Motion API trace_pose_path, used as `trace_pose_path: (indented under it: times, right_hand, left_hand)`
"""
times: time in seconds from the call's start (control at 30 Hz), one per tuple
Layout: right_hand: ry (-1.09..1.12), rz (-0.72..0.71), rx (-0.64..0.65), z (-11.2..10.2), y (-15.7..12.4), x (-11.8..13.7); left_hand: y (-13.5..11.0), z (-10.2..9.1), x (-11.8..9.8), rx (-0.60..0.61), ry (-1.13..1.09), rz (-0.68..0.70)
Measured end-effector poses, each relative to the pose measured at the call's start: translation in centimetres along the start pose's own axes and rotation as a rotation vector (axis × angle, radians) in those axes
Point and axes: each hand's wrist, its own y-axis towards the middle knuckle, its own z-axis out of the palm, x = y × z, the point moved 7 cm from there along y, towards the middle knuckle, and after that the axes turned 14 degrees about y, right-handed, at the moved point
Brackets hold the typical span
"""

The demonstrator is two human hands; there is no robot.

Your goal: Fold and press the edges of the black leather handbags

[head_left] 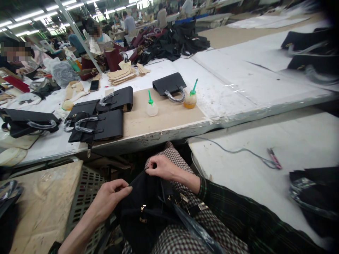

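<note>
A black handbag [143,197] with gold-coloured metal fittings lies across my lap, on checked cloth [212,225]. My left hand [112,195] pinches the bag's upper edge on the left, thumb and fingers pressed together. Further along the same edge, my right hand [160,167] grips it between thumb and curled fingers. A plastic-wrapped handle [196,229] hangs down on the bag's right side. The inside of the bag is mostly hidden from me.
Black handbags [109,123] with wrapped handles lie on the white worktable [225,81] ahead. Two squeeze bottles with green nozzles, one pale [152,108] and one amber [190,102], stand there. Pink-handled snippers [274,158] lie on the right-hand table. A plastic crate [86,190] stands left. Several people sit beyond.
</note>
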Motion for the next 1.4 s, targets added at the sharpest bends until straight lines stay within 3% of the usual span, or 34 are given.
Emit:
trace_pose_path:
  times: [0.2,0.4,0.53,0.67,0.77,0.87,1.07,1.27,1.4]
  right_hand:
    - [-0.019,-0.038,-0.001,0.4,-0.2,0.4]
    - [-0.020,-0.056,0.006,0.5,-0.4,0.6]
    - [-0.018,-0.061,0.031,0.4,-0.4,0.7]
    - [0.022,-0.060,0.081,0.3,-0.3,0.6]
    - [0.070,-0.055,0.105,-0.1,-0.5,0.4]
    - [0.109,-0.051,0.110,-1.0,-0.9,0.3]
    - [0.199,-0.159,0.210,-2.4,-1.6,1.9]
    - [0.140,-0.309,0.382,-2.2,-2.2,4.1]
    - [0.253,-0.321,0.530,-2.3,-2.7,4.6]
  left_hand:
    - [1.8,0.9,-1.0,0.045,-0.107,0.065]
    - [2.8,0.5,-2.9,-0.057,0.042,0.160]
    - [3.0,0.6,-2.7,-0.086,0.041,0.140]
    - [3.1,0.8,-2.2,-0.015,-0.006,0.116]
    - [1.9,1.1,-1.8,0.100,-0.172,0.079]
    - [-0.8,1.4,-1.6,0.150,-0.337,0.045]
    - [-5.2,1.7,0.5,-0.134,-0.250,-0.108]
    - [-5.1,1.6,0.8,-0.137,-0.143,-0.129]
    - [-4.7,1.7,1.3,-0.121,-0.210,-0.123]
